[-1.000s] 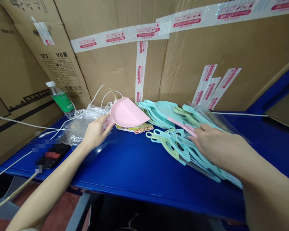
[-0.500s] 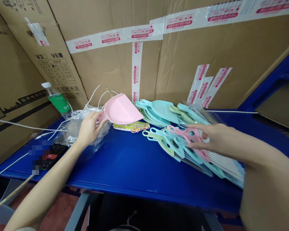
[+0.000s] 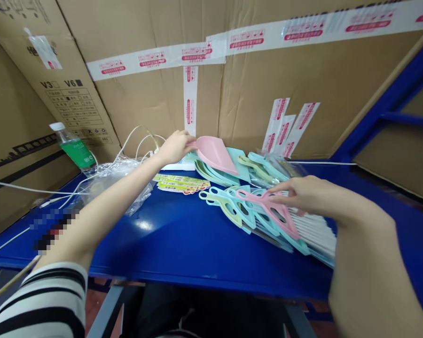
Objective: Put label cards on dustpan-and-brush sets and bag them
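My left hand (image 3: 178, 148) is closed on the handle end of a pink dustpan (image 3: 216, 154). That dustpan rests over, or just above, a stack of light blue and green dustpans (image 3: 218, 177) at the back of the blue table. My right hand (image 3: 296, 195) has its thumb and fingers closed around the body of a pink brush (image 3: 264, 202). The pink brush lies on top of a pile of light blue and yellow-green hand brushes (image 3: 245, 211) with white bristles (image 3: 313, 230). The fingertips partly cover it.
Yellow printed cards (image 3: 179, 184) lie before the dustpan stack. Clear plastic wrapping (image 3: 127, 173), white cables (image 3: 127, 145) and a green-labelled bottle (image 3: 74, 150) are at the left. Green and blue handles in plastic (image 3: 264, 169) lie right of the stack. Cardboard (image 3: 155, 103) walls the back of the table (image 3: 183, 244).
My left hand has carried the pink dustpan right, onto or over the dustpan stack. My right hand stays at the pink brush, its fingers slightly shifted. The view has swung a little right.
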Demonstrator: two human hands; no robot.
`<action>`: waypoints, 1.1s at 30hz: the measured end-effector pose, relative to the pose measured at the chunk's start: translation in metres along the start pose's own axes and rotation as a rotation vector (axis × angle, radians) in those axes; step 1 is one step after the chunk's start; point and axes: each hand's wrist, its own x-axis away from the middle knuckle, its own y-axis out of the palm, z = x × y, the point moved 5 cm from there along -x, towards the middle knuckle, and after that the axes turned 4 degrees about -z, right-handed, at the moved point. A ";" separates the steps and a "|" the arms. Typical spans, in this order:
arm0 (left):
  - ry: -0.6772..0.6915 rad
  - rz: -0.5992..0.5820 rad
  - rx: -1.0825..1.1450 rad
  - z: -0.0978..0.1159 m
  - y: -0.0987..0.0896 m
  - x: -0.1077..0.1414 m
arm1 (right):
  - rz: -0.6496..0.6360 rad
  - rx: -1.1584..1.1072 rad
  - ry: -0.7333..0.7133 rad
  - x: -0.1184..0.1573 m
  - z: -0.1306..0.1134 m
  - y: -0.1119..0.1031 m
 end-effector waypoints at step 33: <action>0.162 -0.320 -0.093 0.014 0.045 -0.080 | 0.503 0.162 0.065 -0.075 0.048 0.003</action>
